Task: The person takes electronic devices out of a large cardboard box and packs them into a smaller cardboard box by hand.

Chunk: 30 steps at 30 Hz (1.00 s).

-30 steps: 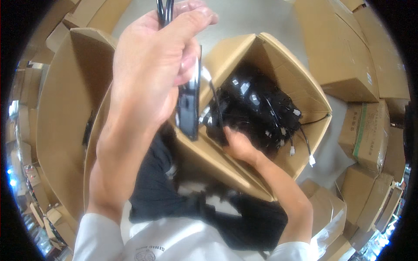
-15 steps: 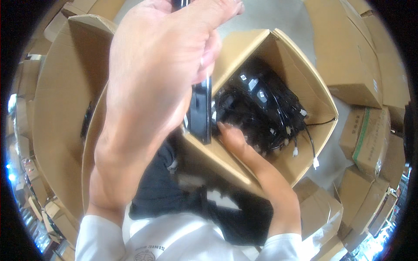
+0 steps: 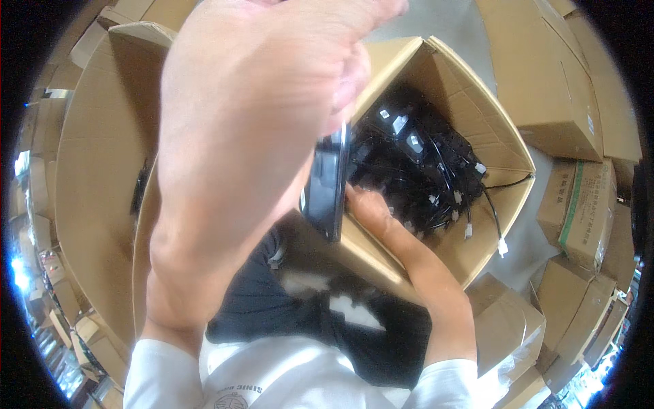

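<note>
Close to the camera, my left hand [image 3: 252, 102] is closed around a long black glossy part [image 3: 328, 191], its lower end hanging over the near left side of an open cardboard box [image 3: 381, 255]. The upper end of this part is hidden behind the hand. My right hand [image 3: 370, 210] reaches into the box just beside the part's right edge. Its fingertips are partly hidden there, and whether they grip anything does not show. Inside the box lies a pile of black parts [image 3: 402, 163] with black cables and small white connectors.
At my left stands a tall open carton [image 3: 95, 163] with something dark inside [image 3: 139, 187]. More cardboard boxes [image 3: 555, 82] line the right side, one with a green stripe [image 3: 573, 204]. A cable with a white plug [image 3: 502, 247] hangs against the open box's right wall.
My left hand and the black part have shifted slightly right in the picture. The right hand stays by the part's edge, its fingers slightly more covered.
</note>
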Each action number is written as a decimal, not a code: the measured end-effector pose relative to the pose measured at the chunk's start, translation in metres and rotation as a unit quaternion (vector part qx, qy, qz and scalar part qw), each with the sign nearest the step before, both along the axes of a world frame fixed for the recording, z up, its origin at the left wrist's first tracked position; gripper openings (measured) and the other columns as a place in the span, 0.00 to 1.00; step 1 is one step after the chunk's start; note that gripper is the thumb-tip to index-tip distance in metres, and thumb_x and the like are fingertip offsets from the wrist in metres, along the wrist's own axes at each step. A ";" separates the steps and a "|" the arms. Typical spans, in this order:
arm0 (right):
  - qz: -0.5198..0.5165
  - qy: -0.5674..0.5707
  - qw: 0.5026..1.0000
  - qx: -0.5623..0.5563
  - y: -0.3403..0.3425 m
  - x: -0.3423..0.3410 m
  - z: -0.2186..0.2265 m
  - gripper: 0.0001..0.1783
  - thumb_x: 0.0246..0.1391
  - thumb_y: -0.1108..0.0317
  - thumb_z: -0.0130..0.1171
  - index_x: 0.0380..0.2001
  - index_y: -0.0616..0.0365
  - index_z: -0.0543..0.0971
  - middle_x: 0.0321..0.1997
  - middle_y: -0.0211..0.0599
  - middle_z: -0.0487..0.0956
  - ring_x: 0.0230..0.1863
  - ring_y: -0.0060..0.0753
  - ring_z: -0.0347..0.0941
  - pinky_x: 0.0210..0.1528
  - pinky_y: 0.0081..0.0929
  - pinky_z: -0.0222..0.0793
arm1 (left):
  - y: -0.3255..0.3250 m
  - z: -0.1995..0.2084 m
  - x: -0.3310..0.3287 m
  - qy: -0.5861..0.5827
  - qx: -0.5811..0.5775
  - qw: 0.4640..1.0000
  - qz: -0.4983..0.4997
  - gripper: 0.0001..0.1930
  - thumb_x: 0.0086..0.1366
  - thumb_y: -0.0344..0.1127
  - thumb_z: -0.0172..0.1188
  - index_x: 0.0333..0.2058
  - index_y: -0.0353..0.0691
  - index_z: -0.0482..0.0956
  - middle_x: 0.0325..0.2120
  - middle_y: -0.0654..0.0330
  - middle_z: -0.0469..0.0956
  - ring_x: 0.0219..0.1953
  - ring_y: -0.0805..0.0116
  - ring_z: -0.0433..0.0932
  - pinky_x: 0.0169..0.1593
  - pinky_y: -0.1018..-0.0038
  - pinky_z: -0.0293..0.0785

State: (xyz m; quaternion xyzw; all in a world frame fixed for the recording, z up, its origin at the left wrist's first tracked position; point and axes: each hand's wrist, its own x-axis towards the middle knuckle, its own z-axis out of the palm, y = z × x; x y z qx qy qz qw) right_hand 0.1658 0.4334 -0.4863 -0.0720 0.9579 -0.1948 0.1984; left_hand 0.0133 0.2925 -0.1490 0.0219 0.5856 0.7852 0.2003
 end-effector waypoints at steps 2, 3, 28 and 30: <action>0.019 0.008 1.000 0.016 -0.003 -0.001 -0.007 0.26 0.58 0.73 0.52 0.60 0.62 0.70 0.39 0.46 0.82 0.40 0.46 0.83 0.39 0.38 0.80 | -0.005 0.000 -0.005 0.004 0.000 1.000 -0.003 0.09 0.71 0.31 0.58 0.44 0.30 0.76 0.26 0.61 0.72 0.15 0.84 0.62 0.17 0.86 0.54; 0.039 0.015 0.999 0.033 -0.005 -0.003 -0.008 0.26 0.58 0.73 0.52 0.61 0.62 0.69 0.40 0.46 0.82 0.41 0.45 0.83 0.39 0.38 0.80 | -0.006 0.001 -0.008 0.007 0.000 1.000 -0.004 0.09 0.71 0.31 0.58 0.44 0.30 0.76 0.27 0.61 0.72 0.15 0.84 0.62 0.17 0.86 0.54; 0.102 0.103 0.988 -0.061 0.014 0.001 0.019 0.08 0.54 0.64 0.59 0.31 0.57 0.78 0.36 0.44 0.79 0.43 0.47 0.79 0.44 0.42 0.77 | -0.001 -0.007 -0.010 0.053 0.031 0.998 0.004 0.10 0.70 0.31 0.59 0.46 0.31 0.77 0.35 0.56 0.76 0.16 0.86 0.62 0.17 0.87 0.53; 0.081 0.091 0.992 -0.021 0.004 0.001 0.009 0.05 0.54 0.68 0.57 0.32 0.57 0.78 0.36 0.42 0.79 0.43 0.45 0.79 0.44 0.41 0.77 | 0.006 -0.008 -0.013 0.056 0.035 0.998 0.003 0.11 0.70 0.31 0.59 0.46 0.31 0.77 0.36 0.55 0.76 0.17 0.86 0.62 0.17 0.87 0.53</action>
